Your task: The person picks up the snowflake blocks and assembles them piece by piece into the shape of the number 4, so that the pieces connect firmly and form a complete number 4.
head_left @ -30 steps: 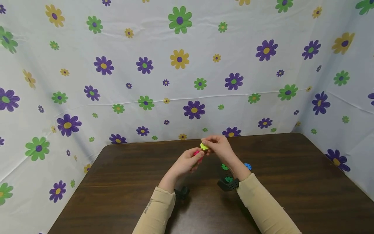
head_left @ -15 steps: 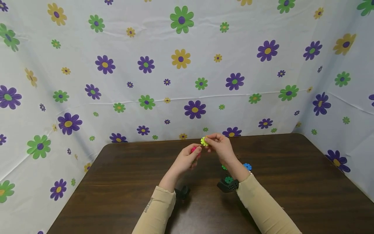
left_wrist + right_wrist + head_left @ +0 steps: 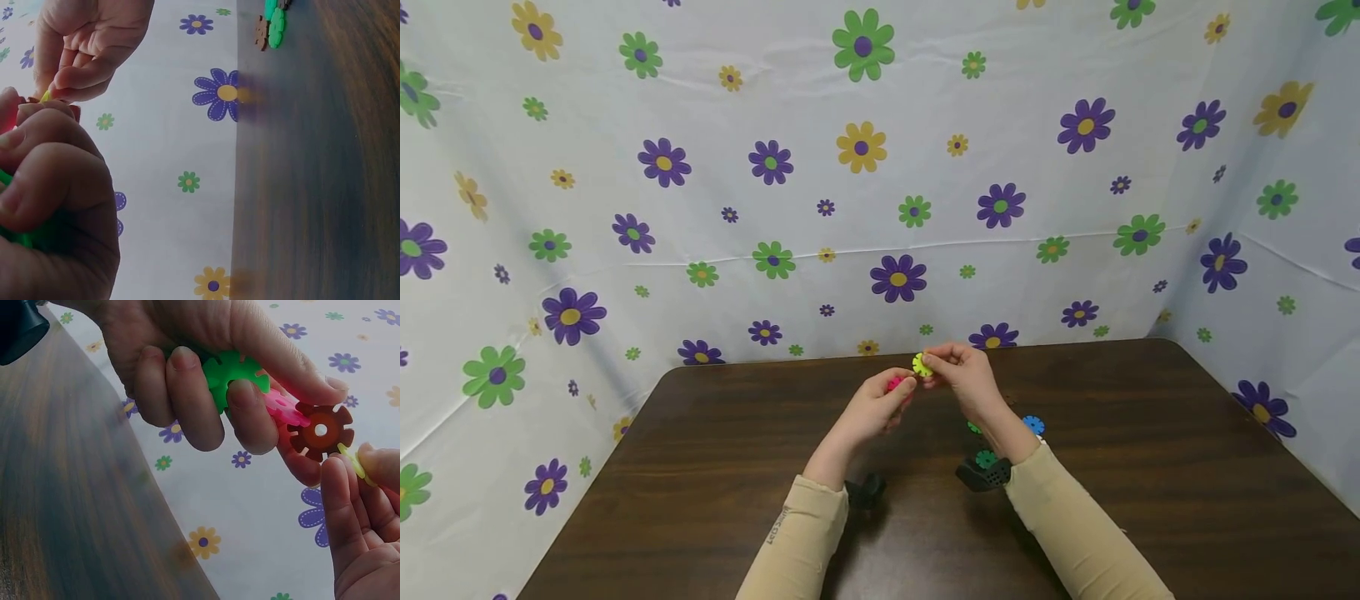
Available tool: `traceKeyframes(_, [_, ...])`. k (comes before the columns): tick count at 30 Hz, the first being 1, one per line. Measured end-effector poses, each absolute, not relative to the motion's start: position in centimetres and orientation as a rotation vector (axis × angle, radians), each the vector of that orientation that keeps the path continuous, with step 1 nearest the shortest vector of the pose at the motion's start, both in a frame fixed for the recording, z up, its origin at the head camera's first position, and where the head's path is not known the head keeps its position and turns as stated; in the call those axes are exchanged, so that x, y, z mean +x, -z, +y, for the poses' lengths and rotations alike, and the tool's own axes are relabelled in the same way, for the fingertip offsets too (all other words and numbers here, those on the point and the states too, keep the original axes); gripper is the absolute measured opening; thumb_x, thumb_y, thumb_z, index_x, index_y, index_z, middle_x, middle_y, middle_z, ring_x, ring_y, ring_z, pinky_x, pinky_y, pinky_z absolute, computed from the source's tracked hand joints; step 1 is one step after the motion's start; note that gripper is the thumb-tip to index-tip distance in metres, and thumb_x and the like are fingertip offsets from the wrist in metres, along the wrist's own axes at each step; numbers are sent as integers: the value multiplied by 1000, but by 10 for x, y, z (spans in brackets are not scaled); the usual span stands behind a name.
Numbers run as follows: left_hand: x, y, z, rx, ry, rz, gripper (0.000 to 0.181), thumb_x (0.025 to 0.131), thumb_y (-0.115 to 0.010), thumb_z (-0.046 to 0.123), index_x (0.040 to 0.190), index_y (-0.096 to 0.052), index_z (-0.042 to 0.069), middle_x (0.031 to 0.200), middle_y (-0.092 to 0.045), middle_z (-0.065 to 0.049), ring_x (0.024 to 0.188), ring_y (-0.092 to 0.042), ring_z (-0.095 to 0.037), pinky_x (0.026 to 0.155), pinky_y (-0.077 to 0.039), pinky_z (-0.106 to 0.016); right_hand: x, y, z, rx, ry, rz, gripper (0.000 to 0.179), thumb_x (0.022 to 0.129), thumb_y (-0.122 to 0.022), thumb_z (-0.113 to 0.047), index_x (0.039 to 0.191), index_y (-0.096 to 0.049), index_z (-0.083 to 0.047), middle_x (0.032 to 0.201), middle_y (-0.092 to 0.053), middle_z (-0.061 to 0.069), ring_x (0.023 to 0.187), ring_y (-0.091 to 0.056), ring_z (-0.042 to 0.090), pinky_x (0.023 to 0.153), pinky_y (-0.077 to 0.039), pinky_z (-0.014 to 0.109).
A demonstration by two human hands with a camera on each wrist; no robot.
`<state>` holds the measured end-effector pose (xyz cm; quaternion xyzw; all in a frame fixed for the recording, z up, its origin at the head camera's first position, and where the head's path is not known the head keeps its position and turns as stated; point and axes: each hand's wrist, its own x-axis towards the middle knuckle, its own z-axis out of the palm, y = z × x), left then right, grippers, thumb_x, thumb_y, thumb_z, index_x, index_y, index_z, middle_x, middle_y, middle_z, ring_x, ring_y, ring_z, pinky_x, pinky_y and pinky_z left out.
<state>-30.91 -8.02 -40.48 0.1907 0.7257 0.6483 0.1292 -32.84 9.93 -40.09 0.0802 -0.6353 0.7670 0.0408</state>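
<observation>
My left hand (image 3: 871, 408) grips a short chain of notched plastic discs. In the right wrist view its fingers curl round a green disc (image 3: 219, 380), followed by a pink disc (image 3: 284, 407) and a brown disc (image 3: 307, 439) that sticks out past the thumb. My right hand (image 3: 972, 385) pinches a yellow disc (image 3: 921, 365) between thumb and fingers. Seen from the right wrist, the yellow disc stands almost edge-on, its rim right at the lower edge of the brown one. Both hands are raised over the far part of the table, close together.
Loose discs lie on the dark wooden table (image 3: 730, 467) around my right forearm: a blue disc (image 3: 1033, 425), a dark green disc (image 3: 986, 459) and a partly hidden green disc (image 3: 973, 427). A flower-printed white cloth (image 3: 805, 208) hangs behind the table. Each wrist carries a black device.
Both hands have risen slightly, keeping their holds. The yellow disc has shifted up a little and now faces the head camera more squarely.
</observation>
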Motion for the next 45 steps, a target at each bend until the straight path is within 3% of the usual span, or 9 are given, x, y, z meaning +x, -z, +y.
traceKeyframes(18, [-312,403,-73,534,-1917,2124,41,100,-53,34,122,-53,-1,68,-46,-2,43,-33,-10,39,-28,-24,-323,395,95,275,-2318,-1903,22,92,-64,-3,105,-62,15,87,-68,9,63,-67,14,65,-57,30])
traceKeyframes(26, [-313,401,-82,490,-1952,1953,42,102,-49,37,124,-49,1,77,-51,-4,49,-44,-15,41,-38,-25,-327,389,104,400,-2250,-2084,26,95,-62,-8,112,-63,12,101,-66,17,74,-70,20,72,-57,37])
traceKeyframes(34, [-314,404,-87,459,-1897,1895,42,102,-47,38,131,-46,6,84,-54,-7,51,-48,-14,44,-44,-24,-326,391,106,414,-2231,-2194,30,94,-63,-8,119,-61,9,106,-65,18,75,-69,19,75,-57,37])
traceKeyframes(40, [-314,404,-86,484,-1873,1922,41,103,-47,37,129,-48,5,82,-53,-5,49,-43,-13,43,-40,-25,-326,390,116,478,-2157,-2306,36,96,-62,-16,126,-60,4,107,-67,16,77,-68,26,73,-57,40])
traceKeyframes(45, [-314,405,-87,483,-1882,1931,42,103,-47,37,128,-48,4,81,-53,-6,49,-43,-13,42,-41,-25,-336,396,143,470,-2055,-2405,36,97,-61,-22,121,-63,5,99,-68,12,79,-67,33,74,-56,44])
